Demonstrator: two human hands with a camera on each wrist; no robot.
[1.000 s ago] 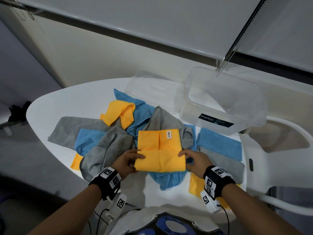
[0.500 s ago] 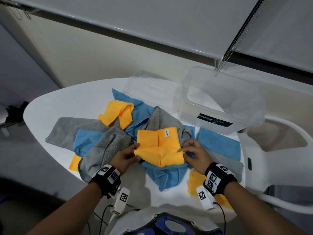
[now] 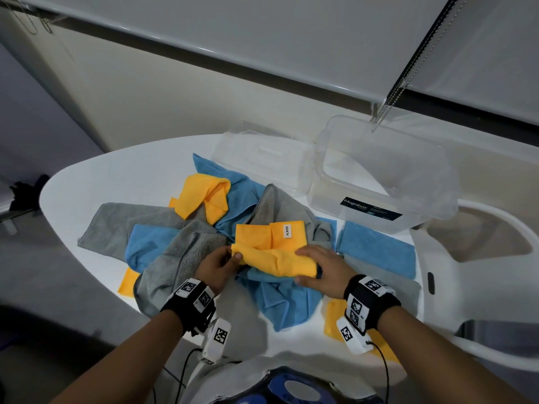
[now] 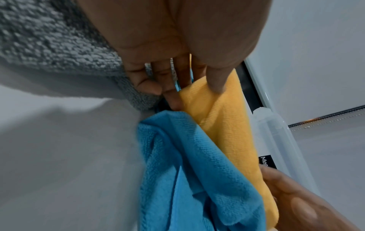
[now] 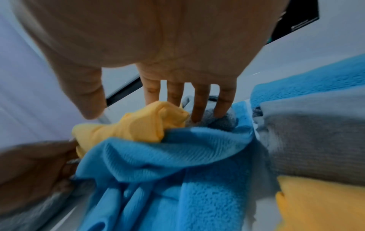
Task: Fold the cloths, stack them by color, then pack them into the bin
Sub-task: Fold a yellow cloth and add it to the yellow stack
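Near edge of the yellow cloth point(image 3: 269, 249) now lifted and rolled toward the far side, where a second ago it lay flat as a folded square atop the pile. Left hand point(image 3: 217, 265) pinching the cloth's left end between thumb and curled fingers, closer in than before; right hand point(image 3: 322, 268) now spread over the right end of the roll, thumb beneath and fingers point(image 5: 201, 103) nearly straight across the top, two of them touching the gray cloth point(image 3: 287, 211) behind. White tag of the yellow cloth facing up on the flat far half, in the same spot as earlier. Beneath, a crumpled blue cloth point(image 3: 287, 298) bunched against the roll and spilling toward the near edge of the white table point(image 3: 116, 176). To the left, unfolded gray, blue and yellow cloths heaped as before. To the right, a folded blue cloth point(image 3: 376, 252), a folded gray cloth point(image 3: 388, 281) and a folded yellow cloth point(image 3: 335, 319) side by side in a row along the table, unmoved, the yellow one partly hidden by the right wrist. Clear plastic bin point(image 3: 388, 182) standing open at the far right of the table, dark label on its near wall, no cloth visible inside. Clear lid point(image 3: 262, 158) lying flat just left of the bin, touching it, nothing on it.
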